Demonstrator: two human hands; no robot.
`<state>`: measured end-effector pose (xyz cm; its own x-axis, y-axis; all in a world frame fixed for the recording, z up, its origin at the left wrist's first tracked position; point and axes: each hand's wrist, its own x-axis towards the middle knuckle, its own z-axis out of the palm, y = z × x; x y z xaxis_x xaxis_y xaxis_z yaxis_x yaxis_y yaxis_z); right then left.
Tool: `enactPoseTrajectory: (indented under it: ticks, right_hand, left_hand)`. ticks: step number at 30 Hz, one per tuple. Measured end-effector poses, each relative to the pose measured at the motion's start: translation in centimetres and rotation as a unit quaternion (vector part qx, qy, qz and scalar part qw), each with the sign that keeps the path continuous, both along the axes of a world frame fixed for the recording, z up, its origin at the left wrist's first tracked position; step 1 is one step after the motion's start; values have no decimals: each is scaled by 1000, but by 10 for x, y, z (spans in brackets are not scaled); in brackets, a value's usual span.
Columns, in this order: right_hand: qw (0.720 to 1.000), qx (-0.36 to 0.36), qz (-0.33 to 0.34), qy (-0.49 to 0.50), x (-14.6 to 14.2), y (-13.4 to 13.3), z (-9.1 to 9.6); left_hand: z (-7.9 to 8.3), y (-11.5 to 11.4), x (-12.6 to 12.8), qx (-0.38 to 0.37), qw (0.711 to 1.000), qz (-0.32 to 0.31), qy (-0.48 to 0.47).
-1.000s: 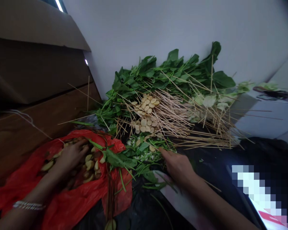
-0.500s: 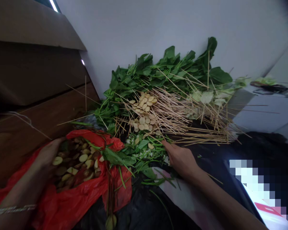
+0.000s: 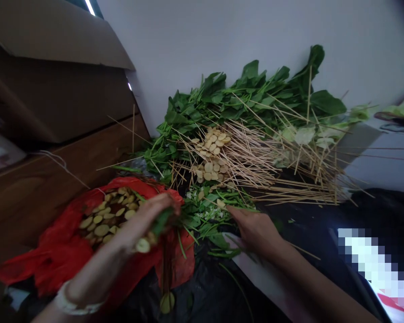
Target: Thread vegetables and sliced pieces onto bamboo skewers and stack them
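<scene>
Left hand [image 3: 148, 220]: curled closed around green stems [image 3: 160, 223], blurred, grip hard to make out. Right hand [image 3: 256, 231]: fingers extended, beside leafy greens [image 3: 208, 211]. Pale round slices [image 3: 103, 224]: in a red plastic bag [image 3: 57, 255], partly hidden by the left hand. Wooden skewers [image 3: 256, 166]: piled beyond.

dim room, one strip light [image 3: 90, 7] glowing high up, soft shadows below, the left hand [image 3: 138, 226] smeared by motion blur, frame edges bowed and darkened.
</scene>
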<state>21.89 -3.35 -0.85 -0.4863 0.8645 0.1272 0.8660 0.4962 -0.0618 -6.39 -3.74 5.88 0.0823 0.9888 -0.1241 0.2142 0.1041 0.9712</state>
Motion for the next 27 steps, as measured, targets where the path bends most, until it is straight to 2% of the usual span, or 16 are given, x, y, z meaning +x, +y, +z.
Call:
enactPoseTrajectory:
  ticks: [3, 5, 7, 9, 10, 12, 17, 21, 24, 27]
  right_hand:
    - [1000, -10, -17, -8, 4, 5, -1]
    - [999, -18, -28, -17, 6, 7, -2]
    - [999, -20, -39, -26, 7, 8, -2]
    - [998, -16, -45, -30, 7, 9, -2]
    - [998, -16, -47, -31, 7, 9, -2]
    - [998, -19, -51, -33, 7, 10, -1]
    - [997, -24, -58, -37, 9, 10, 1]
    - [998, -3, -63, -27, 13, 12, 2]
    - [997, 11, -76, -22, 18, 14, 6]
    - [995, 27, -91, -24, 23, 14, 11]
  left_hand:
    - [-22, -8, 52, 42, 992, -92, 71]
    - [-39, -12, 72, 115, 973, -132, 154]
    - [-53, -14, 80, 211, 923, -198, 255]
    - [-62, -16, 79, 273, 867, -260, 326]
    - [-64, -17, 77, 286, 848, -284, 344]
    - [-65, -18, 71, 289, 829, -323, 353]
    - [-47, -13, 59, 216, 852, -386, 281]
    - [-24, 14, 54, 144, 880, -415, 183]
    - [-12, 41, 57, 94, 905, -400, 114]
    - [-11, 61, 64, 45, 924, -367, 94]
